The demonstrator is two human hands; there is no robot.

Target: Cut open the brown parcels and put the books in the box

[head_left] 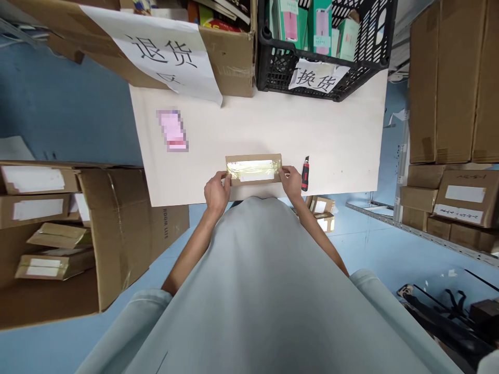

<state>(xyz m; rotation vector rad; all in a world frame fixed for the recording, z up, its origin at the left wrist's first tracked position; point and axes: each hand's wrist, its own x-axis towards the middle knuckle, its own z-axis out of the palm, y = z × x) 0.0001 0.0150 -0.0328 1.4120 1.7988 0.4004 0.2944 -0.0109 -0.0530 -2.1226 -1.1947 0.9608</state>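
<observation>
A small cardboard box [253, 181] with clear tape and a white label lies near the front edge of the white table, its long side facing me. My left hand [217, 192] grips its left end, thumb and fingers closed on it. At the right end, my right hand [291, 182] pinches the box the same way. Just right of that hand a red and black utility knife [305, 174] rests on the table, touched by neither hand. Whether its blade is out is too small to tell.
On the white table [331, 130] lies a blurred pink item [173, 131]. At the back stand a large carton [234, 62] and a black crate [268, 67] holding green boxes. An open carton [113, 234] with parcels is at left; stacked boxes [463, 197] fill the right shelf.
</observation>
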